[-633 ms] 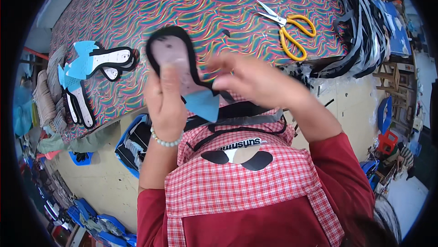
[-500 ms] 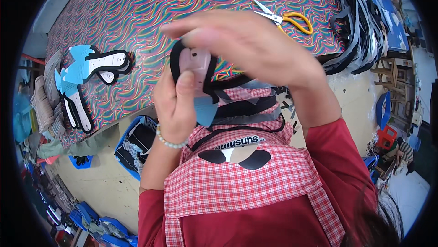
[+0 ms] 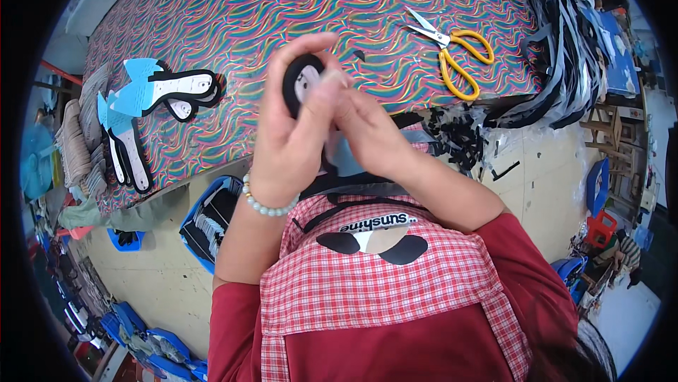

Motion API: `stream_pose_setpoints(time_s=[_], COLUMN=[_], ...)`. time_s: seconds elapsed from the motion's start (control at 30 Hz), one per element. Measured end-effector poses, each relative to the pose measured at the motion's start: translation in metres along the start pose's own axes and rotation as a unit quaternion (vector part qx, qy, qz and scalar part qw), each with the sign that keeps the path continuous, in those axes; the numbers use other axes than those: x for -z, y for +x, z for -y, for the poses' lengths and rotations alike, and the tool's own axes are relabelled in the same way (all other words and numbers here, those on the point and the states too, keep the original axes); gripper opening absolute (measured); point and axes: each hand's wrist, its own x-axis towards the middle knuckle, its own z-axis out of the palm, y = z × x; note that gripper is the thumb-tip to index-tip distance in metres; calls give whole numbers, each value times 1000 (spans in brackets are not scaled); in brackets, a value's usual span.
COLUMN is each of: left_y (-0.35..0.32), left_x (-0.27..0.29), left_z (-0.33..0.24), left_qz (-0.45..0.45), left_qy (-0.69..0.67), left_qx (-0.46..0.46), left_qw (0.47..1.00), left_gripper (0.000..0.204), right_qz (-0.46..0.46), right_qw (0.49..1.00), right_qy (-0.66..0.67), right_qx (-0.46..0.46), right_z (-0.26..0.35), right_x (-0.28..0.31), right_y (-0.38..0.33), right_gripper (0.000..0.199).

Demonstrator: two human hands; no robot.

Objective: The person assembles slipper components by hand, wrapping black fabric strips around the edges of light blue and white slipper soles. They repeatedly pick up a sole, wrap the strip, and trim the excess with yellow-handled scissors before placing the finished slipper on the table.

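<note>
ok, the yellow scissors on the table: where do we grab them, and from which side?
Grip the scissors at the yellow loops, coming from the table's near edge on the person's right. The loops point toward that edge and the closed blades point away, up and left. They lie flat and nothing touches them, so the handles look clear; both hands are busy with the black piece.

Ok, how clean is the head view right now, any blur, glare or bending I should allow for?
Head view: both hands, left hand and right hand, are soft with motion blur around the black-rimmed piece; the yellow-handled scissors and patterned table read sharp; even light, no strong glare; fisheye bends the table edge and darkens the corners.
</note>
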Motion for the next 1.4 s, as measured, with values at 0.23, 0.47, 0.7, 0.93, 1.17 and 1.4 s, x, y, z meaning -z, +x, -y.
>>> stream_pose_setpoints(time_s=[0.23,0.47,0.7,0.93,1.17,1.4], left_y=[-4,-1,-12,-10,-1,-6], left_x=[19,30,9,-7,-9,-9], left_z=[6,18,15,0,-13,-4], left_qz=[-144,-266,-127,-178,-204,-108], left_qy=[70,115,-214,-169,-158,-179], left_qx=[7,-108,72,59,149,158], left_qw=[987,951,966,968,955,965], left_gripper=[29,30,88,85,82,81], right_qz=[136,108,-28,-38,44,-76], right_qw=[969,982,961,929,978,855], right_qy=[18,-152,-244,-321,-160,-424], right_qx=[-204,2,130,180,125,288], right_z=[42,10,8,45,69,45], right_x=[15,13,10,8,15,27], right_y=[13,4,-10,11,-12,11], right_gripper=[43,37,18,18,22,19])
